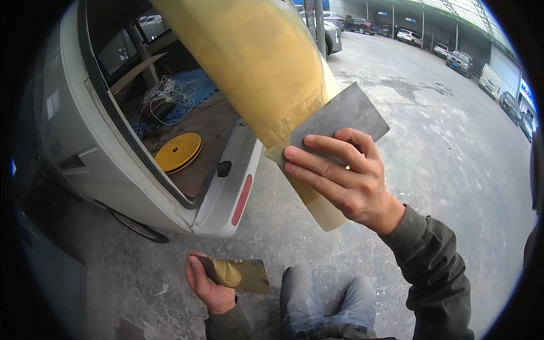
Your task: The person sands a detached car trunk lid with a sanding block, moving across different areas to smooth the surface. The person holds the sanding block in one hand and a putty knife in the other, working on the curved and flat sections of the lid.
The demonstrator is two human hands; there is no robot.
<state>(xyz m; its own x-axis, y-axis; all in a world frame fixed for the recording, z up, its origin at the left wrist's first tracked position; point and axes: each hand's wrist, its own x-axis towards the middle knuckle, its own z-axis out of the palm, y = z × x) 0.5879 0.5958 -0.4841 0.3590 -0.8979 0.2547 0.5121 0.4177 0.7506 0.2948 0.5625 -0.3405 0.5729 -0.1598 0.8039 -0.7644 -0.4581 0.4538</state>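
Note:
My right hand [357, 178] grips a thin grey rectangular filler spreader [343, 116], its fingers stretched along the near face. The spreader lies against the lower end of a long panel [243, 62] coated in yellowish filler, which slants down from the top beside the open back of a white van. Patchy, smeared filler shows near the spreader's edge. Lower down, at the left, my left hand [211, 290] is closed on a flat dark plate [256, 277]. A lump of yellow body filler [226, 273] sits on that plate. The plate's held end is partly hidden by my fingers.
The white van's rear bumper [221, 212] is close at the left. Inside lie a yellow disc [178, 153], tangled white cable [164, 96] and a blue mat [195, 85]. My jeans-clad legs [326, 300] are below, over concrete floor [430, 170]. Parked cars [360, 25] line the background.

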